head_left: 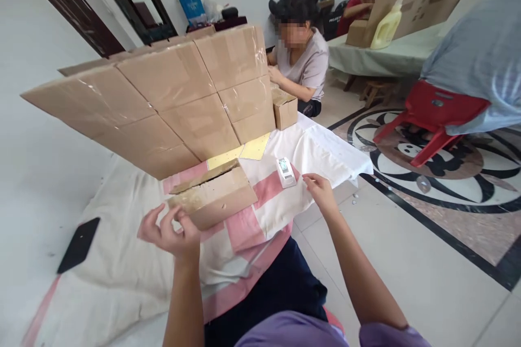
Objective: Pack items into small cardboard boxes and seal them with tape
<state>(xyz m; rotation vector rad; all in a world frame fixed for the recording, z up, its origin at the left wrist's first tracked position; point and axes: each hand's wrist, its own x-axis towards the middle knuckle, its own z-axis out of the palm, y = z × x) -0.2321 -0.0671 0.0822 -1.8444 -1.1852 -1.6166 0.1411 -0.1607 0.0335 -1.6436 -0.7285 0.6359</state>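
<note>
In the head view, your left hand (pixel 171 230) was loosely open by the cardboard box (pixel 223 199); your right hand (pixel 321 193), grip unclear, flanked the white display device (pixel 286 173) near the table's (pixel 328 146) front edge, where a careless sweep could have dropped it.

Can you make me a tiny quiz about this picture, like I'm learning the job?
1. Which is nearest the left hand?
A) a yellow jug
B) a cardboard box
C) a red chair

2. Fill in the colour: the gadget with a little screen lies on the cloth and is mostly ____.

3. True or false: the right hand is gripping that gadget.

Key: 1. B. 2. White. 3. False; the right hand is beside the gadget, apart from it.
</note>
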